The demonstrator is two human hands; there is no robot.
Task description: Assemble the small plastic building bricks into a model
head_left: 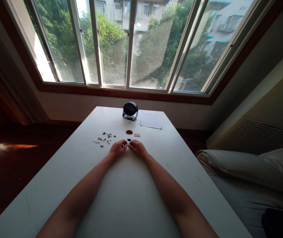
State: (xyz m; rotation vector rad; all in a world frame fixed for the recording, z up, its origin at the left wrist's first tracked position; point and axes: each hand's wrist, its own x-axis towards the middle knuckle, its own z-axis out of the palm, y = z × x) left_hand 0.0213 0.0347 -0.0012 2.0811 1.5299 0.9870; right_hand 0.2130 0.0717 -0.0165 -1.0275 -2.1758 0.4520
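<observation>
My left hand [118, 148] and my right hand [137, 148] meet over the white table [128, 185]. Between their fingertips is a small pale piece [128, 144], pinched from both sides and too small to name. Just beyond the fingers lies a small dark oval thing [129, 139]. Farther back is a brown round thing [129, 132], perhaps a hole or a disc. To its right rests a tan piece with rows of dots [137, 135]. Left of my hands, several small grey, black and white parts [99, 139] lie scattered, their kind unclear.
A black round device on a stand, like a small fan [130, 109], stands at the table's far end. Beside it lies a printed paper sheet [151, 120]. Past the table is a window [128, 46]. A grey cushioned seat [250, 165] is on the right.
</observation>
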